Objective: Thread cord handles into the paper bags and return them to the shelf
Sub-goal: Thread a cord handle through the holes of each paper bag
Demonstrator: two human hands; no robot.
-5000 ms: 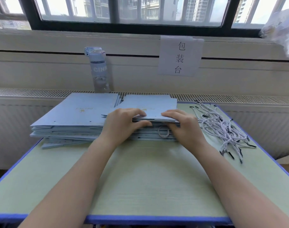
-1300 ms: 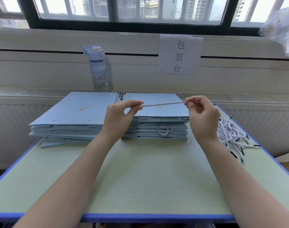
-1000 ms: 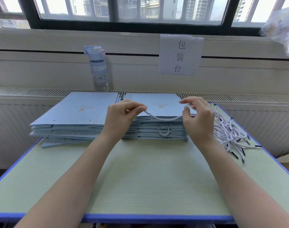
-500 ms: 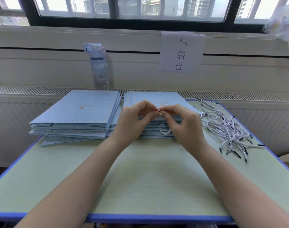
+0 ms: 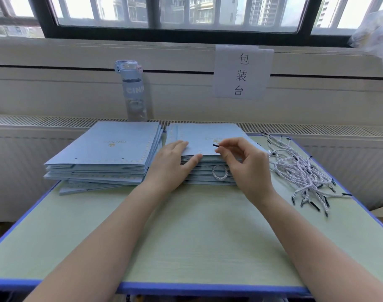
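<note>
Two stacks of flat light-blue paper bags lie at the back of the table, a left stack and a right stack. My left hand holds the near left edge of the top bag of the right stack, fingers on top and thumb at the edge. My right hand pinches a white twisted cord; its black tip points at the top bag near its punched holes. A cord loop hangs out of a lower bag in that stack.
A heap of loose cord handles lies at the right of the green table. A water bottle stands on the radiator ledge behind the stacks. A paper sign hangs on the wall.
The hands held a cord stretched between them, then met over the right stack. Now my left hand has let go of the cord and lies on the top bag; my right keeps the tip.
</note>
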